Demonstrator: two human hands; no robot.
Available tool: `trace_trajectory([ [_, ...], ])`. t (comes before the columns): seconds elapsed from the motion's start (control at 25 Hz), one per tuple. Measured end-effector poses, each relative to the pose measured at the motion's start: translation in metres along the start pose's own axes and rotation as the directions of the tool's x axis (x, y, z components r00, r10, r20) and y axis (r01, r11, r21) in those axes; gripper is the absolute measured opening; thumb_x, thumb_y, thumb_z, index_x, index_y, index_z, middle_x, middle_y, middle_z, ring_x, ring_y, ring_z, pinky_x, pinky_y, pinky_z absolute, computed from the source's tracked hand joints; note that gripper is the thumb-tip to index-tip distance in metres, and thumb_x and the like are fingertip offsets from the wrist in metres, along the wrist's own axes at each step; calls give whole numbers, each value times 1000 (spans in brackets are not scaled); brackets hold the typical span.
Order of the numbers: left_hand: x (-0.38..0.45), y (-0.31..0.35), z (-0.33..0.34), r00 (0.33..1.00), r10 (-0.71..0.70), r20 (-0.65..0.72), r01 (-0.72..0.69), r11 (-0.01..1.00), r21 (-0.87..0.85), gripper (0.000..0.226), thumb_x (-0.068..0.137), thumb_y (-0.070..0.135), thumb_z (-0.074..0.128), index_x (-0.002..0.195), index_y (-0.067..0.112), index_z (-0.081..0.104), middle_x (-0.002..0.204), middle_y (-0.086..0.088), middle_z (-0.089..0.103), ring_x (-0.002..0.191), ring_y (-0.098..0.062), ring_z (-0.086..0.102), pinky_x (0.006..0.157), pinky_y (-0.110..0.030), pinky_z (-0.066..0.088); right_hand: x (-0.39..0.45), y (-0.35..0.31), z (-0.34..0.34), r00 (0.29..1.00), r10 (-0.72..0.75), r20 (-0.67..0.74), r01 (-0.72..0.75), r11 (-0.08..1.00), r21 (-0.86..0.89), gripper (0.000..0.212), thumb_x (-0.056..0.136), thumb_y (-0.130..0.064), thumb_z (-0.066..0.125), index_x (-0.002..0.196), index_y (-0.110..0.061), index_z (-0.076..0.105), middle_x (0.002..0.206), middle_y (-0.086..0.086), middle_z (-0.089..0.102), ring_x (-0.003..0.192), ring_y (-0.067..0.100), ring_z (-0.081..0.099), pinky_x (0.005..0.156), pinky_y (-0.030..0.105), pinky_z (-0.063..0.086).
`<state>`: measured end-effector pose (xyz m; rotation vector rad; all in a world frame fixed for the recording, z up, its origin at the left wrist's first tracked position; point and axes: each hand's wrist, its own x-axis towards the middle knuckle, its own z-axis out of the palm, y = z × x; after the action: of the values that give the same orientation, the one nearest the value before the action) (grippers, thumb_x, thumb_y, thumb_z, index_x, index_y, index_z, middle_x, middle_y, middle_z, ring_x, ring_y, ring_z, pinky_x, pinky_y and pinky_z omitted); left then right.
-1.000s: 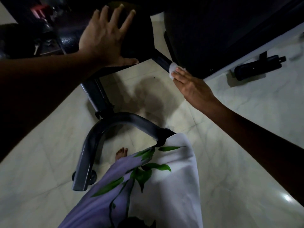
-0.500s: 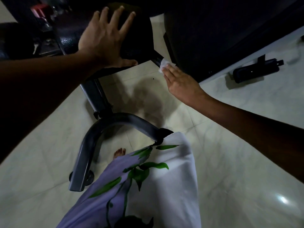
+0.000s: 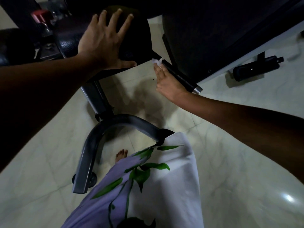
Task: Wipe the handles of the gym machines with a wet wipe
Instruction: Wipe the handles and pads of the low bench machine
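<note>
- Wiping is underway: the right hand (image 3: 169,83) presses a white wipe (image 3: 157,61) under straight fingers against the black handle (image 3: 178,76), near its inner end.
- Left hand (image 3: 105,40) rests flat, fingers spread, on the seat (image 3: 139,37).
- Judging by this, the handle's length toward its metal cap (image 3: 197,90), and any other handles, remain.
</note>
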<state>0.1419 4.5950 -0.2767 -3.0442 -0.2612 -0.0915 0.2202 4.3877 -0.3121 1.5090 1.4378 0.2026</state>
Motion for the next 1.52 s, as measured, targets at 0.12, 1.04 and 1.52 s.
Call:
trace_trajectory([
  [0.12,0,-1,0,1000,2,-2,-2,1000,-14,109,65,81,34,149,18,8,150,-23,20,131,-48,26,106,-54,28,-21,-3,10,1000,-27,15,27,1000,7,38,94,-13,41,126,4,51,145,31,27,139,43,17,112,52,13],
  [1.04,0,-2,1,1000,13,-11,-14,999,-29,109,65,80,37,149,17,9,150,-23,21,132,-48,26,106,-53,28,-93,1,22,868,496,20,-230,366,902,59,68,24,58,125,8,52,130,25,52,120,36,52,98,37,39],
  [1.52,1,1,-2,1000,4,0,-4,1000,-6,107,70,75,51,150,17,10,151,-22,20,131,-47,26,107,-53,26,3,32,4,940,341,8,-136,354,925,48,93,7,30,139,-6,39,151,10,30,141,20,25,111,35,31],
])
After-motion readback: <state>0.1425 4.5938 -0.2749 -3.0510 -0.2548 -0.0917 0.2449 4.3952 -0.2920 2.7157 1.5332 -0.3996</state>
